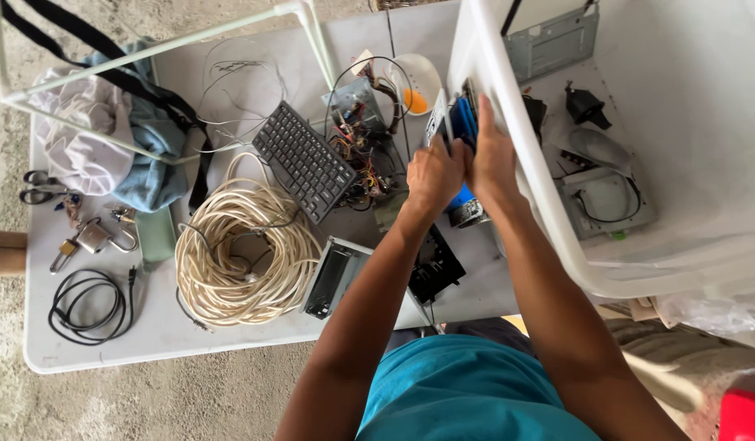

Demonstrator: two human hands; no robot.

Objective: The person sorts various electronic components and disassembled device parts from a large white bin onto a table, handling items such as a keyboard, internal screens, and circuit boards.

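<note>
— Hands first: what are they doing?

— Left hand (pixel 433 175) and right hand (pixel 492 155) both clench a flat blue-and-silver computer part (pixel 461 122), held on edge against the rim of the big white plastic bin (pixel 508 114).

— How would it handle?

— Stiff, light, likely fragile; best gripped by its edges. Black keyboard (pixel 306 161) and coiled cream cable (pixel 243 253) lie on the grey table (pixel 100 343).

White table (pixel 92 347), cream cable coil (pixel 243 253), black keyboard (pixel 304 161), padlock (pixel 92 237)
</note>
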